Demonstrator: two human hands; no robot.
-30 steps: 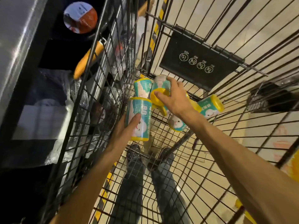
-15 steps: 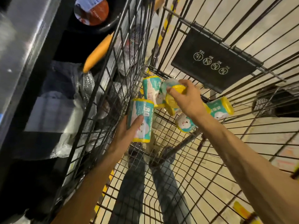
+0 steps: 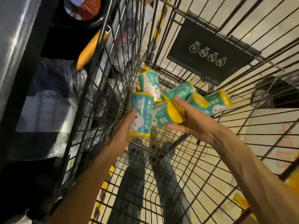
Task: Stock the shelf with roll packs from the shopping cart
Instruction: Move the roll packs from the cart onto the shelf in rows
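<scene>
I'm gripping one teal roll pack [image 3: 140, 116] upright in my left hand [image 3: 125, 129], my right hand [image 3: 192, 121] clutching a second pack [image 3: 168, 115] inside the shopping cart [image 3: 202, 159].

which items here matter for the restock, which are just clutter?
Job:
- teal roll pack with yellow caps in left hand
- teal roll pack in right hand
- loose teal roll packs
- black wire shopping cart

Clutter:
- black warning placard
- orange cart handle

Dim warm light, dark left side; glare streaks (top left), wide-angle bending, soft edges
</scene>
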